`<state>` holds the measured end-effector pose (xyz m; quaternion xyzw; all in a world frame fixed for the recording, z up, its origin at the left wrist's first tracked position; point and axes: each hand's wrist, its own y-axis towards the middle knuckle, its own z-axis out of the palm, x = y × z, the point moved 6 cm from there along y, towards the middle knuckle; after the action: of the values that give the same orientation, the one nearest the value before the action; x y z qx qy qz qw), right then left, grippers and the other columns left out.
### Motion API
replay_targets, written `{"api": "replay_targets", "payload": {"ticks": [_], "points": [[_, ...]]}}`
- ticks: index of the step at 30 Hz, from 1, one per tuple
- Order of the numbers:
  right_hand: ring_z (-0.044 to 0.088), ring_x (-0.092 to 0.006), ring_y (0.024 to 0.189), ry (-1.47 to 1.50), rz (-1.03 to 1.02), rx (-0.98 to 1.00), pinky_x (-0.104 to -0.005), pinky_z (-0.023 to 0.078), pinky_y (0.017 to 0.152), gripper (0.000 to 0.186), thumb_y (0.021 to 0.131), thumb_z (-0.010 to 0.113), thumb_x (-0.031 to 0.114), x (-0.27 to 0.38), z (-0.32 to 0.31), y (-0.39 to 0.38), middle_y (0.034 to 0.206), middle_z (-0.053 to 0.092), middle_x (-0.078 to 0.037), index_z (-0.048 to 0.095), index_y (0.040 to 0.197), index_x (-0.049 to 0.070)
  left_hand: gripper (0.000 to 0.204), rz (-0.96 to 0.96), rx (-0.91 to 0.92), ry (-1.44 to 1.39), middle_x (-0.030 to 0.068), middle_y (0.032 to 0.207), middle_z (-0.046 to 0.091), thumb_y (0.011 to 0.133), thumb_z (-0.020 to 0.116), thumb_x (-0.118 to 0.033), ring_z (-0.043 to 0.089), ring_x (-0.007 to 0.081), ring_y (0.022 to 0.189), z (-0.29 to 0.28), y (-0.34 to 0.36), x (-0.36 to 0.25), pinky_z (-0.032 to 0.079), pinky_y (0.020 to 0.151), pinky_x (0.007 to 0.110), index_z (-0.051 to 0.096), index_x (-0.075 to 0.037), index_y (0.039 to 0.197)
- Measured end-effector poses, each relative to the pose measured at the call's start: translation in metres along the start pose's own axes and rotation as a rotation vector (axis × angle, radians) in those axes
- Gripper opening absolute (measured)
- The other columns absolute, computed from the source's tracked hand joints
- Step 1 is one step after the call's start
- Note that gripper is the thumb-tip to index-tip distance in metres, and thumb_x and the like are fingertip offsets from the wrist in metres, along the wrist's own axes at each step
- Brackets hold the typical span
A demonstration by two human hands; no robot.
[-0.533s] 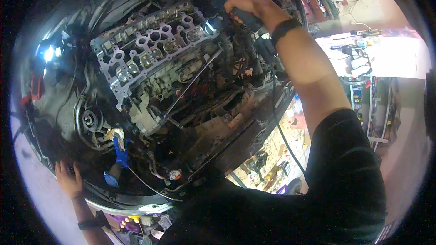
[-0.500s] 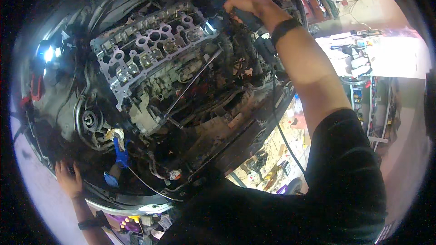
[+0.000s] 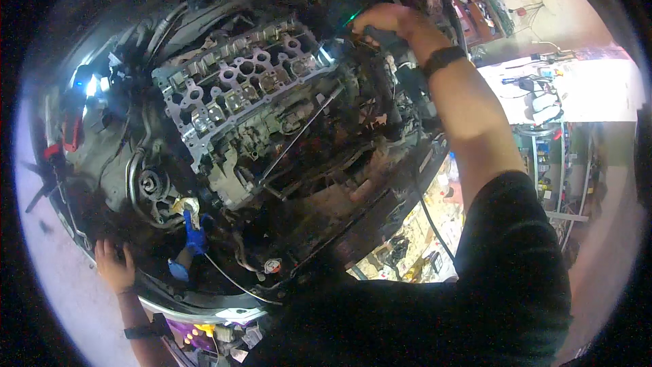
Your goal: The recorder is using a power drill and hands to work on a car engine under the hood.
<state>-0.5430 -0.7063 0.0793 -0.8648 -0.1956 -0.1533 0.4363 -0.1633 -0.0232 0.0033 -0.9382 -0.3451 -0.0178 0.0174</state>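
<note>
In the engine bay's far right part, my right hand (image 3: pixel 375 20) is closed around a dark hand-held tool (image 3: pixel 388 42); shadow hides its exact kind. A thin green light shows just ahead of the fingers. A black cord or hose (image 3: pixel 429 221) hangs below that arm. Left of this hand sits the uncovered engine's cylinder head (image 3: pixel 238 78), with round openings along its top. My left hand (image 3: pixel 114 265) lies on the car's left edge, fingers spread, holding nothing. Close by it, a blue spray-gun-like tool (image 3: pixel 195 236) with a thin hose lies in the bay.
A long metal bar (image 3: pixel 299 137) slants across the engine's front. Beside the left hand's side of the bay are a pulley (image 3: pixel 148 182) and a bright work lamp (image 3: pixel 93 86). A white-topped bench (image 3: pixel 496 95) and shelving (image 3: pixel 560 163) stand at the right.
The view has shifted, so the engine appears farther right and lower. A green light now shows by my right hand, which still grips the dark tool. My left hand stays on the edge.
</note>
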Motion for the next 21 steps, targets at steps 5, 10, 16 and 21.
{"api": "replay_targets", "payload": {"ticks": [5, 10, 16, 21], "points": [[0.061, -0.0189, 0.083, -0.142, 0.02, -0.239, -0.0323, 0.047, 0.073, 0.031, 0.071, 0.069, 0.038, 0.033, -0.005, -0.05, 0.092, 0.069, -0.003, 0.074, 0.088, 0.013, 0.046, 0.033, -0.118, 0.035, 0.0298, 0.123, 0.051, 0.083, 0.063, -0.028, 0.048, 0.0462, 0.114, 0.007, -0.011, 0.013, 0.039, 0.097, 0.05, 0.053, 0.004, 0.115], [0.06, -0.0144, 0.069, 0.228, 0.043, -0.334, -0.0294, 0.047, 0.064, 0.027, 0.072, 0.071, 0.032, -0.007, 0.012, -0.111, 0.081, 0.067, -0.004, 0.071, 0.082, 0.007, 0.046, 0.039, -0.092, 0.004, 0.0309, 0.122, 0.051, 0.084, 0.063, -0.029, 0.048, 0.0459, 0.114, -0.003, -0.009, 0.003, 0.04, 0.096, 0.05, 0.054, 0.005, 0.114], [0.063, -0.0179, 0.066, 0.744, -0.075, -0.3, -0.032, 0.049, 0.064, 0.021, 0.08, 0.065, 0.021, -0.112, 0.14, -0.23, 0.07, 0.065, -0.009, 0.067, 0.082, 0.0, 0.038, 0.123, -0.084, -0.011, 0.0274, 0.112, 0.055, 0.084, 0.062, -0.029, 0.051, 0.0439, 0.107, -0.016, -0.006, -0.018, 0.042, 0.09, 0.049, 0.056, 0.002, 0.105], [0.061, -0.0185, 0.075, 1.098, -0.129, -0.434, -0.0324, 0.05, 0.067, 0.023, 0.076, 0.07, 0.009, -0.156, 0.268, -0.363, 0.085, 0.065, -0.007, 0.063, 0.097, 0.001, 0.036, 0.037, -0.227, -0.331, 0.0196, 0.104, 0.058, 0.085, 0.064, -0.028, 0.054, 0.0366, 0.098, -0.036, -0.012, -0.011, 0.043, 0.087, 0.044, 0.057, 0.0, 0.106]]}}
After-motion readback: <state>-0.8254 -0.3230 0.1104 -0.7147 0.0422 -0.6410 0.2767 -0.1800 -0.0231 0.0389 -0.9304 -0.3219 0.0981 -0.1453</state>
